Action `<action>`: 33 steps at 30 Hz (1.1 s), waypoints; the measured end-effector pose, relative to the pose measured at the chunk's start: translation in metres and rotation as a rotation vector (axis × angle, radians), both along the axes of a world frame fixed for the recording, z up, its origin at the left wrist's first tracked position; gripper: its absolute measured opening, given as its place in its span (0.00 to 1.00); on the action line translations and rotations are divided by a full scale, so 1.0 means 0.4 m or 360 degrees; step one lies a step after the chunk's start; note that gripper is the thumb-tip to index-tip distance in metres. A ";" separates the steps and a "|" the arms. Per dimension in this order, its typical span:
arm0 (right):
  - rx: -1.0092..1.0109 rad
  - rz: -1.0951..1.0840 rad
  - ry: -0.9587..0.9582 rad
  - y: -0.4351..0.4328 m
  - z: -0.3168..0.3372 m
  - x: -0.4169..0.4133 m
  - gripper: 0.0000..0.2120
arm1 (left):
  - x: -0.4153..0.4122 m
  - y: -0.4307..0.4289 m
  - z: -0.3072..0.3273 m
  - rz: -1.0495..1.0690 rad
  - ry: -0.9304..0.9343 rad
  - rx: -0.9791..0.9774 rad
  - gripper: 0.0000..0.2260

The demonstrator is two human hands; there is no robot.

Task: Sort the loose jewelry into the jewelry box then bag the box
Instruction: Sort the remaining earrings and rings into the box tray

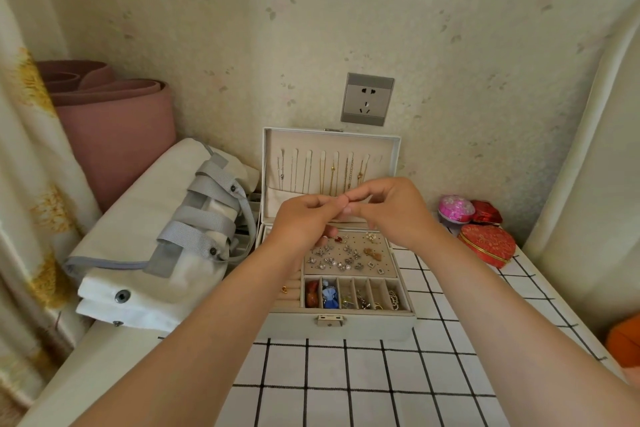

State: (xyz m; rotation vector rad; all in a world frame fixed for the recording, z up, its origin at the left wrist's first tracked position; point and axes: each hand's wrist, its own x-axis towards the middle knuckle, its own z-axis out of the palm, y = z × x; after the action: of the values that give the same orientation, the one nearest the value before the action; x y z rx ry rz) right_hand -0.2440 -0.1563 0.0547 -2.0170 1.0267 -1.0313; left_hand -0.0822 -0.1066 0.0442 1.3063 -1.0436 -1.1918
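Nearest is the bench (346, 374), spread with a white cloth ruled in black squares. On it, toward the back, stands the jewelry box (294, 326), open, its metal latch (330, 321) facing the person. Just behind the front wall runs a row of narrow slots (379, 293) holding small pieces, among them something amber and something blue. Behind the slots a pale perforated panel (346, 255) carries many earrings and studs.

Both forearms reach in from below. The left hand (304, 215) and the right hand (398, 208) hang over the back of the tray, clear of it, in front of the lid. Their fingers (360, 196) are curled and meet tip to tip between the hands; whether they pinch anything cannot be told, as the spot is too small and partly hidden.

The raised lid (273, 149) leans against the wall, with thin necklaces (332, 172) hanging inside it.

Left of the box a white bag (145, 236) with grey straps lies on its side, and behind it stands a rolled pink mat (117, 121). To the right sit a red heart-shaped tin (486, 243) and, farther back, a pink round one (455, 208). A grey wall socket (367, 99) is above the lid.
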 end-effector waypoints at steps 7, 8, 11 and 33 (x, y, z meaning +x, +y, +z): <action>-0.0044 -0.0417 0.0267 -0.033 -0.042 -0.033 0.07 | 0.026 -0.026 -0.067 -0.0217 -0.1627 -0.0572 0.11; -0.0066 -0.0447 0.0356 -0.036 -0.055 -0.035 0.07 | 0.030 -0.029 -0.076 -0.0274 -0.1761 -0.0598 0.12; -0.0097 -0.0475 0.0498 -0.035 -0.082 -0.035 0.07 | 0.027 -0.029 -0.089 -0.0419 -0.1947 -0.0600 0.15; -0.0443 -0.0365 0.1079 -0.011 -0.112 0.006 0.02 | 0.032 -0.040 -0.106 -0.0452 -0.2015 -0.0579 0.16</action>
State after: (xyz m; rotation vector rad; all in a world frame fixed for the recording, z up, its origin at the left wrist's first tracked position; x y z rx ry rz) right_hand -0.2416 -0.1608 0.0100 -2.6106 1.5546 -0.6175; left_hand -0.0696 -0.1225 0.0016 1.6203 -2.2612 -0.1805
